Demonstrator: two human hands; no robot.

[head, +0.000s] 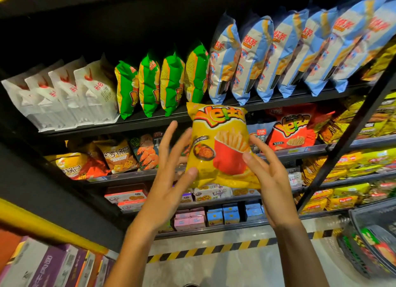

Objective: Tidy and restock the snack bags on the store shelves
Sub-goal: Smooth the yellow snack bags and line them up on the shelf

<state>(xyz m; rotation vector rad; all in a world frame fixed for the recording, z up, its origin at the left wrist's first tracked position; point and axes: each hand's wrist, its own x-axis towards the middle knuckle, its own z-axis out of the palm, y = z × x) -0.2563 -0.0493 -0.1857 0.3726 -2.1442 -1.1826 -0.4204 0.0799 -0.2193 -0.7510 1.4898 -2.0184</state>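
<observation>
A yellow snack bag (218,145) with a fries picture is held upright in front of the shelves, between both hands. My left hand (169,169) touches its left edge with the thumb on the lower front and the fingers spread straight upward. My right hand (265,169) holds the right side, thumb pressed on the front, fingers behind the bag. Behind it, the second shelf (308,150) carries a red bag of the same brand (291,130).
The top shelf holds white bags (64,94), green bags (160,83) and blue-and-white bags (289,57) standing in rows. Lower shelves carry orange bags (115,156), yellow packs (364,160) and small boxes (222,216). A black basket (372,239) stands at lower right, purple boxes (53,265) at lower left.
</observation>
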